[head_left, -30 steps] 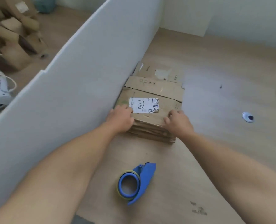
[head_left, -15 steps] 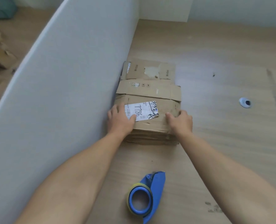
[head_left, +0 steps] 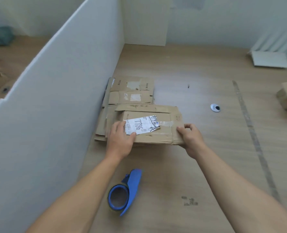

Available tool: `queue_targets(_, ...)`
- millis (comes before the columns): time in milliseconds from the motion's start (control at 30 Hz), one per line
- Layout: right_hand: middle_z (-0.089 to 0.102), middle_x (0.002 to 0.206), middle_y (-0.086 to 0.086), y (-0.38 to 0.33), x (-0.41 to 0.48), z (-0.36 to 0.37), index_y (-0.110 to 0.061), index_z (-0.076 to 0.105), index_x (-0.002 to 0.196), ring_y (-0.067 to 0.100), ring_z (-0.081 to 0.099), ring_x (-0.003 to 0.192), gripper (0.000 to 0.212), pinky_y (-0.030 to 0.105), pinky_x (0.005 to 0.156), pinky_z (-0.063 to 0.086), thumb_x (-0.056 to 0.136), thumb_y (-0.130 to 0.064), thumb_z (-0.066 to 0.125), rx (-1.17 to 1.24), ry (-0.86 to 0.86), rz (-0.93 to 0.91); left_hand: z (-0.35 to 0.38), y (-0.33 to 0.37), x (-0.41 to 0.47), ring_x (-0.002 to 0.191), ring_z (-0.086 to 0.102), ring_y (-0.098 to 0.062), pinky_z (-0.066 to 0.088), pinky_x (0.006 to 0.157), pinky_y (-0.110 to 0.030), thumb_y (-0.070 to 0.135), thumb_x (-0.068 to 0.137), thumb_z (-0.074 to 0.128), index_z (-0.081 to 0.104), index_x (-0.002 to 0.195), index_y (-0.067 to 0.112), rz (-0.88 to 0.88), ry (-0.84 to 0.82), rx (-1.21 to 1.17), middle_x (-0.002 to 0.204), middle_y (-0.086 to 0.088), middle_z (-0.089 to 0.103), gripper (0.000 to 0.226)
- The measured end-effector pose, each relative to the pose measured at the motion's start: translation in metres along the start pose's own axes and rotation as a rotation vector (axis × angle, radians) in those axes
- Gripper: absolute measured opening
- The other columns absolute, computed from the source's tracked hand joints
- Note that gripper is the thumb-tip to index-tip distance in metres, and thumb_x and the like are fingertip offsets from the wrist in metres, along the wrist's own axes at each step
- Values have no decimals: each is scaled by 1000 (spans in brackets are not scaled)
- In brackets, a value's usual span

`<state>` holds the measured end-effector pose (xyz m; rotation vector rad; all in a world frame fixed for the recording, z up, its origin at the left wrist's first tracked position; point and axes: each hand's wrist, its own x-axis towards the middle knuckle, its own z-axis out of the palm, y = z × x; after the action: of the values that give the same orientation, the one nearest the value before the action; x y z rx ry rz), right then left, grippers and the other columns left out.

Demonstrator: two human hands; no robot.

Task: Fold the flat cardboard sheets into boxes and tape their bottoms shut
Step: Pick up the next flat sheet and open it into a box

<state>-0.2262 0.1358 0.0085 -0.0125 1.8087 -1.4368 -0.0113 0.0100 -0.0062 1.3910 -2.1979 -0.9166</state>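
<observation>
We have the top sheet (head_left: 158, 137) drawn a little to the right of the stack (head_left: 130, 94) of flat cardboard, so that its right and near edges stand free and can be taken hold of. It lies flat, partly over the stack and partly over the bare table (head_left: 206, 174). The stack sits hard against the white partition (head_left: 55, 101), which probably keeps the sheets squared and out of the working space.

Our right hand (head_left: 192, 140) pinches the sheet's near right corner, thumb on top and fingers curled round the edge; that is a lifting grip. Our left hand (head_left: 120, 141) lies over the near left part, with the thumb spread onto the white label (head_left: 142, 125). Its fingers reach to the left edge, but we cannot tell whether they hook beneath or only press down. Either way it seems to steady the sheet while the right hand frees it.

The blue tape dispenser (head_left: 125, 192) rests on the table between our forearms, apart from the cardboard, close by for the bottom flaps later.

We judge this to be the start of one box: the sheet is picked out but not yet opened, so nothing is folded or taped. The next move calls for lifting it clear without dragging the sheets below.
</observation>
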Motion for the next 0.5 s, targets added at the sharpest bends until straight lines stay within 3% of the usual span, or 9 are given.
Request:
queue_targets(133,62,91,9,-1,-17,-47,-18,54,90,21,59,72,9,41,66,54,95,-14,61,62,70,-155,22,27,-40,138,31,-27,23,114,-35,55,84,56,48,142,15,90,-148,97,152,-6,35,71)
queue_targets(267,66,95,0,-5,-39,-80,-26,61,87,22,64,82,5,47,78,55,88,-26,66,-101,125,-385,42,53,-66,143,26,-26,22,119,-39,76,65,34,43,147,22,167,-255,152,157,-4,30,99)
queue_targets(400,69,91,-4,-12,-65,-106,-34,61,90,27,66,82,13,41,72,54,92,-22,65,-248,-5,-579,53,87,-82,144,27,-19,21,121,-38,73,70,42,41,149,21,240,-252,15,155,0,35,95)
queue_targets(500,70,93,-5,-20,-75,-127,-27,64,90,17,66,89,17,28,74,50,92,-10,67,-359,-159,-721,47,110,-77,143,30,-15,25,120,-39,55,80,59,36,151,19,281,-65,-135,151,0,37,83)
